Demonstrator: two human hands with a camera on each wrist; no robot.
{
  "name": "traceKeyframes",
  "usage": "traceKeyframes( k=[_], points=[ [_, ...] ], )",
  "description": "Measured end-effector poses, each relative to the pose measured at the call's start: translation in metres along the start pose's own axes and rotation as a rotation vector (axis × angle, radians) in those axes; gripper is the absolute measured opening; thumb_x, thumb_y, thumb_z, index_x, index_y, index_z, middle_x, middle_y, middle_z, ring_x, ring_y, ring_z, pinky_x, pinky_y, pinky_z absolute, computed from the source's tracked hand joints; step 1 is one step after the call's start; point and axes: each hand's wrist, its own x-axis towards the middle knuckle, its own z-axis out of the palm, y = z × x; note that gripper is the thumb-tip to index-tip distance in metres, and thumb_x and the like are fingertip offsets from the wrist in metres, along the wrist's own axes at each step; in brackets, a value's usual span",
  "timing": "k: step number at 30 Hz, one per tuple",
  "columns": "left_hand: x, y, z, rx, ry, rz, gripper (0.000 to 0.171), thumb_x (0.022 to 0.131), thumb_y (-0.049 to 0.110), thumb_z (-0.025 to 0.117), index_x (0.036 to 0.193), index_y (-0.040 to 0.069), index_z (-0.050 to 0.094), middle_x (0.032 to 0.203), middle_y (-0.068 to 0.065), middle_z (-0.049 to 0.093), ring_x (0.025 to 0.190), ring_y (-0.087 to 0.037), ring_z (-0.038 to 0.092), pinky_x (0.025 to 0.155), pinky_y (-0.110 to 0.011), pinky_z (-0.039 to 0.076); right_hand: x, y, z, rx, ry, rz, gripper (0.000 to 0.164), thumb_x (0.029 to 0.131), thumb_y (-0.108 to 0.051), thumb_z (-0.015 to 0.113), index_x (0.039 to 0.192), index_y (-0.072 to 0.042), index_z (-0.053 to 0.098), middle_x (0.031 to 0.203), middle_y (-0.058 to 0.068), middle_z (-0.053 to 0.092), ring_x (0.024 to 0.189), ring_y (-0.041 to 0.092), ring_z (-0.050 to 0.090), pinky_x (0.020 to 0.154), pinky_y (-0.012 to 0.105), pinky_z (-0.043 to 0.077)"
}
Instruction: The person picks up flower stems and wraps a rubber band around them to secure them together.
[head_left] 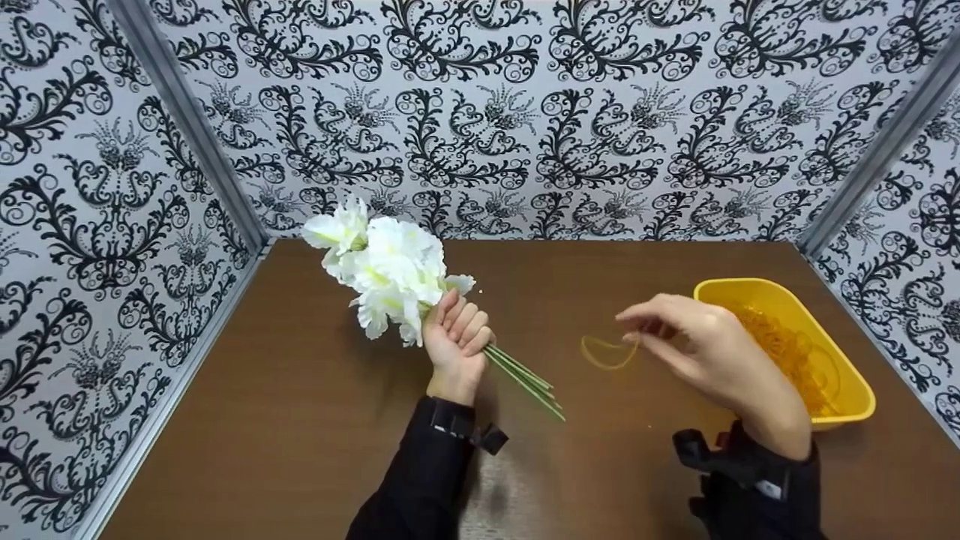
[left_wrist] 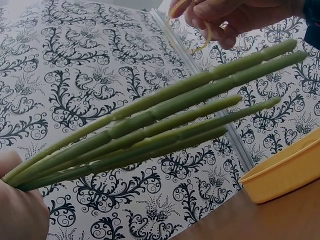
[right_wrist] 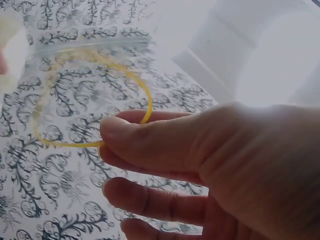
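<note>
A bunch of white flowers (head_left: 394,262) is gripped just under the blooms by my left hand (head_left: 457,341). Its green stems (left_wrist: 170,107) stick out past the fist, fanned slightly apart, with the cut ends toward the lower right in the head view. To the right, my right hand (head_left: 697,345) pinches a yellow rubber band (right_wrist: 150,100) between thumb and forefinger. The band hangs as a loose loop, apart from the stems. In the right wrist view the other fingers are spread below the thumb.
A yellow tub (head_left: 859,405) holding many rubber bands (head_left: 787,352) stands at the right of the brown table (head_left: 300,450). Patterned black-and-white walls (head_left: 480,120) with grey metal edge strips (head_left: 195,127) enclose the back and sides.
</note>
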Motion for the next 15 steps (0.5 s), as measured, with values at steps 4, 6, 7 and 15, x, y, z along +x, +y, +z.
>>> traceKeyframes(
  k=[4,6,7,15],
  points=[
    [0.001,0.000,0.001,0.005,0.001,0.011,0.043,0.094,0.012,0.048,0.060,0.018,0.024,0.048,0.009,0.022,0.045,-0.003,0.008,0.039,-0.015,0.007,0.001,-0.003,0.007,0.022,-0.053,0.034,0.030,0.081,0.003,0.081,0.105,-0.011,0.070,0.096,-0.004,0.071,0.082,0.009,0.066,0.076,0.014,0.052],
    [0.001,0.001,0.002,0.008,-0.003,0.018,0.042,0.094,0.012,0.049,0.060,0.018,0.024,0.047,0.008,0.023,0.045,-0.003,0.009,0.039,-0.015,0.007,0.002,-0.003,0.013,0.010,-0.059,0.012,0.028,0.080,0.002,0.082,0.101,-0.013,0.070,0.094,-0.005,0.070,0.081,0.010,0.066,0.075,0.015,0.052],
    [0.001,0.001,0.002,0.010,-0.006,0.021,0.042,0.094,0.012,0.049,0.060,0.018,0.025,0.047,0.008,0.024,0.045,-0.003,0.009,0.039,-0.015,0.007,0.003,-0.004,0.015,0.007,-0.062,-0.006,0.028,0.080,0.002,0.082,0.100,-0.014,0.069,0.093,-0.006,0.070,0.080,0.010,0.065,0.075,0.015,0.052],
    [-0.001,0.002,0.000,0.013,-0.035,0.019,0.044,0.094,0.011,0.051,0.063,0.019,0.021,0.050,0.010,0.019,0.045,-0.003,0.009,0.039,-0.015,0.008,0.006,-0.005,0.035,0.013,-0.128,-0.068,0.023,0.084,-0.004,0.081,0.097,-0.018,0.070,0.091,-0.010,0.068,0.079,0.006,0.063,0.069,0.020,0.053]
  ],
)
